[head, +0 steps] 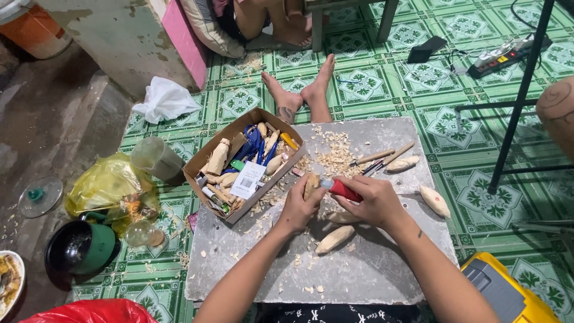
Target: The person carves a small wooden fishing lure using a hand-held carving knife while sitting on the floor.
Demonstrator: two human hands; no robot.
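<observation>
The left hand (pixel 299 206) was closed around a small wooden piece (pixel 311 182), pinning it just above the grey slab (pixel 371 269); the right hand (pixel 373 200) gripped a red-handled knife (pixel 341 189), its blade seemingly on the wood, though too small to see clearly; good carving here called for short strokes away from the holding fingers, thumb bracing; shavings (pixel 335 155) lay beyond, a carved blank (pixel 335 238) near the wrists, a cardboard box (pixel 206 164) of tools to the left.

Grey slab (pixel 371 269) — wood shavings (pixel 335 157), carved blanks (pixel 333 239), cardboard box (pixel 210 192).
</observation>
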